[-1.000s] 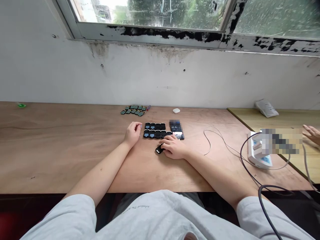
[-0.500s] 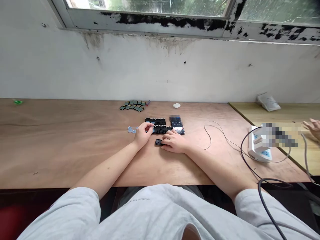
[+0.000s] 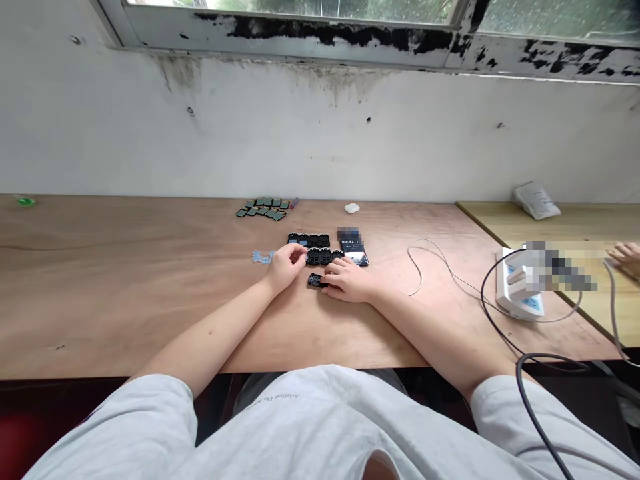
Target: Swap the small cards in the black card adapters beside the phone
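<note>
Two rows of small black plastic parts (image 3: 310, 240) lie mid-table on the wooden table (image 3: 125, 287). My left hand (image 3: 285, 265) rests at the left end of the near row, fingers curled over a part there; what it grips is hidden. Just left of it lie small pale blue pieces (image 3: 261, 257). My right hand (image 3: 347, 280) lies on the table with its fingers pressed on one separate black part (image 3: 315, 280) at its left side. A phone (image 3: 355, 253) with a lit screen sits right behind that hand.
Several green flat chips (image 3: 263, 208) and a pen lie further back, a small white case (image 3: 352, 208) to their right. A thin cable (image 3: 440, 273) and a white power strip (image 3: 520, 297) with dark cords sit at right. Another person's hand (image 3: 625, 257) is at the right edge.
My left hand moved right onto the near row of black parts, uncovering pale blue pieces at its left. The right hand turned the single black part flat. The view tilted down.
</note>
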The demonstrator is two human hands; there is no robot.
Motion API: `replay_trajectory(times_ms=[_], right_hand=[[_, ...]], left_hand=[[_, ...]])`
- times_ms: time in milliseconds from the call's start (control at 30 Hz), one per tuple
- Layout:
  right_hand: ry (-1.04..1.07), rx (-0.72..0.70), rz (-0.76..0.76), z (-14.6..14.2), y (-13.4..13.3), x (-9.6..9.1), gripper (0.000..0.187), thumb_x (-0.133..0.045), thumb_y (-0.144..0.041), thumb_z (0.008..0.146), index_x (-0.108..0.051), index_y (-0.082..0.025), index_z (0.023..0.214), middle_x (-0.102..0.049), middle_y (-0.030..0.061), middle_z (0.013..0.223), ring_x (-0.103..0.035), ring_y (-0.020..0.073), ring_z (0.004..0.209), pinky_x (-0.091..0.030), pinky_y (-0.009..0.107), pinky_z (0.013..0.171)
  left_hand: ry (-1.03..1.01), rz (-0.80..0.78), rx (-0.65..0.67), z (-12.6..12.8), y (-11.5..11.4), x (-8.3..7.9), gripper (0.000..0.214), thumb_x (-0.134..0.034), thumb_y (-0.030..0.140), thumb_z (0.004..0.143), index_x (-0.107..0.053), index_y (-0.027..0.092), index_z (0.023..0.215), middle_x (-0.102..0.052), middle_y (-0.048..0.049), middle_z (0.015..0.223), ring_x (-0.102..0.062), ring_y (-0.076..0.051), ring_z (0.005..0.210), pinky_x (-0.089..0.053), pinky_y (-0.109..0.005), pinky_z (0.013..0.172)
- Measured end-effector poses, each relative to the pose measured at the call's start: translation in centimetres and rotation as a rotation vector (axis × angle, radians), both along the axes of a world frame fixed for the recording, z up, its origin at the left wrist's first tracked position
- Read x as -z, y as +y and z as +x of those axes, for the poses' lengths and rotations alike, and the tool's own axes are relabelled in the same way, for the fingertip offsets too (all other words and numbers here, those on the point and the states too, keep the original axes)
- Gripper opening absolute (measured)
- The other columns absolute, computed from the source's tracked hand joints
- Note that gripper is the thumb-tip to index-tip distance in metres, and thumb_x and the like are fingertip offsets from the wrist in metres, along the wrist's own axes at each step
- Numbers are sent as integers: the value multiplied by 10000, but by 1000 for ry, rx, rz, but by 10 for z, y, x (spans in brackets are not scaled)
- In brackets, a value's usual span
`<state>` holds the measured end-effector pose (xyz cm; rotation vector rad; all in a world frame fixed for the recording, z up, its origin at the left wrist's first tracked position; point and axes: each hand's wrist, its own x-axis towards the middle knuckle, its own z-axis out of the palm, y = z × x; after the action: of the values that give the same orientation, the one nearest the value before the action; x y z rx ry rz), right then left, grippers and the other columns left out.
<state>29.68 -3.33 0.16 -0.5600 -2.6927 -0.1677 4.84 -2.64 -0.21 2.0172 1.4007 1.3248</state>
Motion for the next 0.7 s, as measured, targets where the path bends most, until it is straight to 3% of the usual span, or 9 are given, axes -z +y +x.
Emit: replay_trajectory(times_ms=[233,433,700], right_hand=[[-1,12,27,4,4,-2,370,-602,-529,1015,-695,-177,947,-679,97,933,-551,242,908,-377,377,856],[8,34,24,4,5,-1,327,-600,-472,1022,-653,-181,883,-673,87,915,-545,226,865,-373,359,829],[8,31,28,2,6,0,273,-598,-408,1014,-646,-183,867,-657,86,898,-541,228,866,-374,353,806]], left_hand=[[-126,-139,116,6,-8,-1,240,-672,448,903,-666,208,906,-725,-24,800,-669,-177,723,-564,-326,729],[97,-53,281,18,-19,-1,166,-659,367,912,-677,220,837,-729,-65,980,-678,-215,935,-568,-367,842],[293,29,196,16,-11,9,115,-657,256,876,-638,224,767,-688,-53,891,-635,-225,891,-539,-389,837]])
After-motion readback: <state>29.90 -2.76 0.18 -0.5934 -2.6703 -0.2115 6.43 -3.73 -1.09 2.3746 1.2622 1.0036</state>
